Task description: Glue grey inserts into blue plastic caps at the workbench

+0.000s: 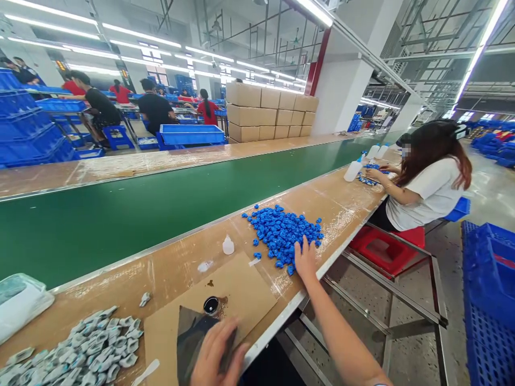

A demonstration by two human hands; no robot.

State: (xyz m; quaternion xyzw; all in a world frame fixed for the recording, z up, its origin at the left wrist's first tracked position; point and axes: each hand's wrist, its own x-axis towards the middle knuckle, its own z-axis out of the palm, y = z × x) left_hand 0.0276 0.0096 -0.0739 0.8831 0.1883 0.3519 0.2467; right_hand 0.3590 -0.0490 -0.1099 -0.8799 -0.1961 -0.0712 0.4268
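The right hand [306,260], fingers apart, reaches the edge of the blue pieces [277,230] heaped on the bench [177,268]; a sweep could scatter them. The left hand [217,351], thumb and fingers apart, could tip the dark-liquid cup [211,305].

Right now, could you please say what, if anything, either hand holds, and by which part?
The right hand shows no hold, spread open at the blue pieces. Whether the left hand grips the dark sheet below it cannot be told.
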